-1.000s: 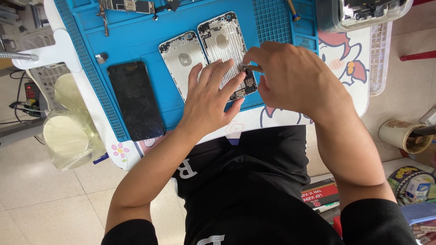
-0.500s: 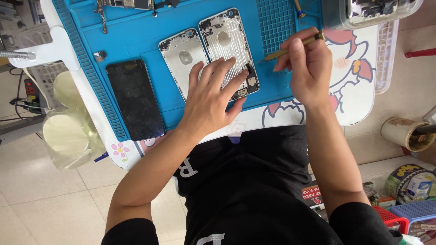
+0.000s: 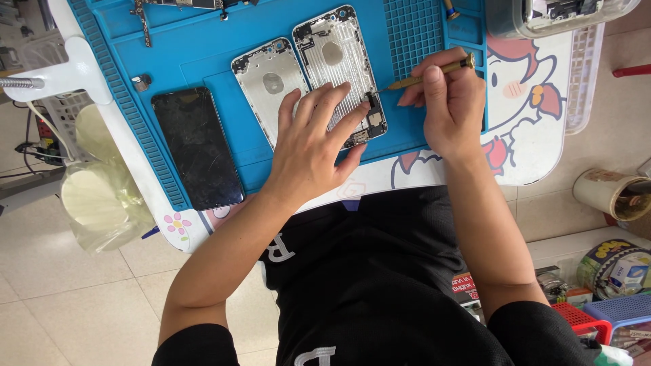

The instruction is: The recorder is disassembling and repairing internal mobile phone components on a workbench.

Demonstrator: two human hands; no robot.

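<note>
Two opened silver phone housings lie side by side on a blue work mat (image 3: 203, 61). My left hand (image 3: 315, 139) rests flat across the lower part of both, fingers spread, holding down the right housing (image 3: 336, 57); the left housing (image 3: 268, 78) shows above my fingers. A brass-coloured screwdriver (image 3: 434, 73) sits in my right hand (image 3: 447, 108), its thin tip pointing left at the lower right edge of the right housing. A black phone screen (image 3: 196, 146) lies face up to the left on the mat.
A small white table (image 3: 542, 135) with a cartoon print carries the mat. Loose phone parts (image 3: 176, 5) lie at the mat's top. A clear plastic tray (image 3: 556, 17) stands top right. A clear bag (image 3: 102, 203) hangs at the left. Boxes and a cup (image 3: 614, 193) sit on the floor, right.
My right hand lifted off the housing, took up the screwdriver to the right, then brought its tip back down to the housing's lower right edge. My left hand stayed put.
</note>
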